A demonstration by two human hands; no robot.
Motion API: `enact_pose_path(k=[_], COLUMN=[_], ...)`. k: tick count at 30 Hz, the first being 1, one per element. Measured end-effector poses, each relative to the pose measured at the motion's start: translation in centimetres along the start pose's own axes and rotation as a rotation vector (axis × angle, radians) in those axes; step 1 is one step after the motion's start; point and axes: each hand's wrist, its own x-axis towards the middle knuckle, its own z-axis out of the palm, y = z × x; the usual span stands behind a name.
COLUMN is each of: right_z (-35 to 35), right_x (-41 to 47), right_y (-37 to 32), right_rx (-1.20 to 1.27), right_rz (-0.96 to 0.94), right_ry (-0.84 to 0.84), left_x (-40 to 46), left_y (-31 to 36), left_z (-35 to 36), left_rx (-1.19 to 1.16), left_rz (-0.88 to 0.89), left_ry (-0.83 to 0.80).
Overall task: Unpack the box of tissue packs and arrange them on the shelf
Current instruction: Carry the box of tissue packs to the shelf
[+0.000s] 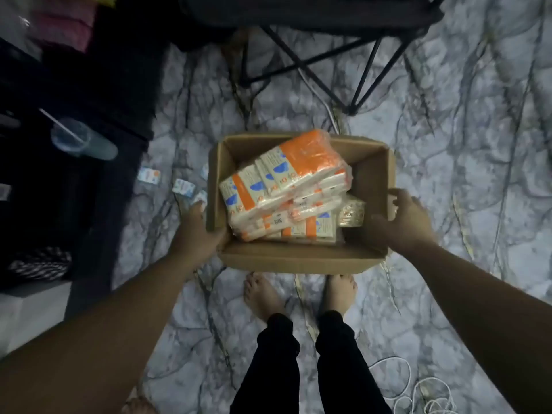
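An open cardboard box [301, 259] hangs above the marble-patterned floor, just in front of my bare feet. Inside it lie several orange-and-white wrapped bundles of tissue packs [286, 180], the top bundle tilted across the others. A small gold-patterned item [352, 215] sits at the box's right inner side. My left hand [195, 231] grips the box's left wall, thumb over the rim. My right hand [403, 218] grips the right wall, fingers curled over its top edge. A dark shelf unit [98, 121] stands to the left.
A clear plastic cup with a straw [80, 140] lies on the dark shelf at left. Three small loose packs [183, 186] lie on the floor left of the box. A black folding chair frame [322, 55] stands ahead. White cables [418, 389] coil at lower right.
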Motion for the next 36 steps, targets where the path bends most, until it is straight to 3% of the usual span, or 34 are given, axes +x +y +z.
enact_pose_path(k=[6,15,24,28,36], right_z=[2.9,2.8,1.9,1.6,3.3], right_x=[3.7,5.5,3.1,1.0,-2.3], right_y=[2.1,2.5,1.4,0.0,-7.8], right_rx=[0.098,0.109,0.067,0.010,-0.230], right_rz=[0.110,0.174,0.151,0.051,-0.204], right_ry=[0.038,0.006,-0.028,-0.126,-0.268], left_x=[4.5,4.7,1.6,-2.9,-15.6], left_y=[-2.3,-1.0,-3.0,-6.3,-12.8], left_z=[1.5,1.5,0.1,-1.5,-3.4], left_rx=[-0.097,-0.119,-0.029,-0.143,-0.530], left_rz=[-0.103,0.081,0.081,-0.012,-0.252], left_ry=[0.015,-0.027,-0.032,-0.044,0.130])
